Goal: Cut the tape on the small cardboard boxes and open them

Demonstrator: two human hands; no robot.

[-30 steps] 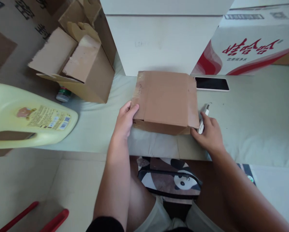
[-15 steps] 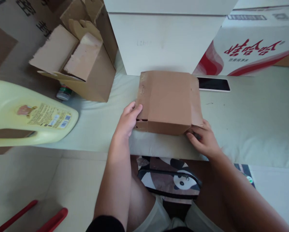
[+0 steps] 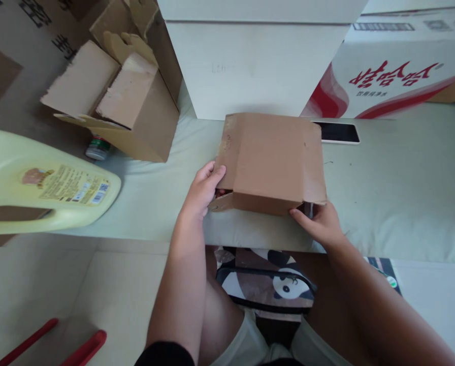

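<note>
A brown cardboard box (image 3: 271, 157) lies on the pale green cloth in front of me, its flaps loose at both ends. My left hand (image 3: 204, 189) is closed on its left end, thumb on top of the flap and fingers underneath. At the near right corner, my right hand (image 3: 319, 218) grips the box, with the thumb against the front edge. The other fingers of that hand are partly hidden beneath the right flap. Through the gap at the left end something reddish shows, too little to name.
Behind the box stands a white carton (image 3: 250, 71), with a phone (image 3: 339, 132) lying to its right. A red-and-white carton (image 3: 395, 76) is at the far right. On the left are an open cardboard box (image 3: 151, 117), a small can (image 3: 98, 147) and a large yellow bottle (image 3: 60, 178).
The right end of the box has shifted slightly right, and its right flap now sticks out further. The left end gapes wider. My right thumb has moved a little left along the front edge.
</note>
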